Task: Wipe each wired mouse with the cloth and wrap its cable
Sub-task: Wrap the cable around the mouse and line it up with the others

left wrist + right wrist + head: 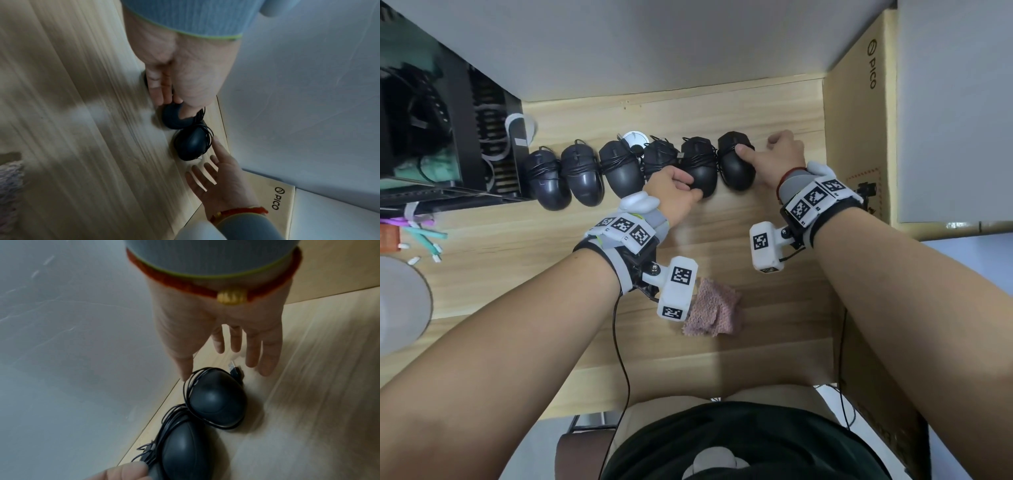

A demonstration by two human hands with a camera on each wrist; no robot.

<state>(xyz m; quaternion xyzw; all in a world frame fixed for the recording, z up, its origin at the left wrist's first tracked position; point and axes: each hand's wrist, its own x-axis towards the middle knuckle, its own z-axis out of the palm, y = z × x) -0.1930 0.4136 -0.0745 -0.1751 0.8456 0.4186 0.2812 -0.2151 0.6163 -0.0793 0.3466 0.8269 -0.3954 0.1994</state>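
While my left hand [675, 192] is curling its fingers round the near end of the fifth mouse [700, 168] in the row, my right hand [779, 161] is lying loose and spread beside the sixth mouse [736, 161], only the thumb touching its right flank and nothing held. Six black mice are lying side by side along the back of the wooden desk [722, 246], each with its cable looped round the body, long axes running away from me and leaning slightly left at the far end. Both end mice are lying just ahead of my knuckles, so I judge each hand is nearest its own mouse and any nudge into line should be running along that axis. Well behind my wrists, the pink cloth [714, 310] is resting on the desk, untouched. On the cardboard box [856, 137] to my right I am reading "PICO" beside a round logo.
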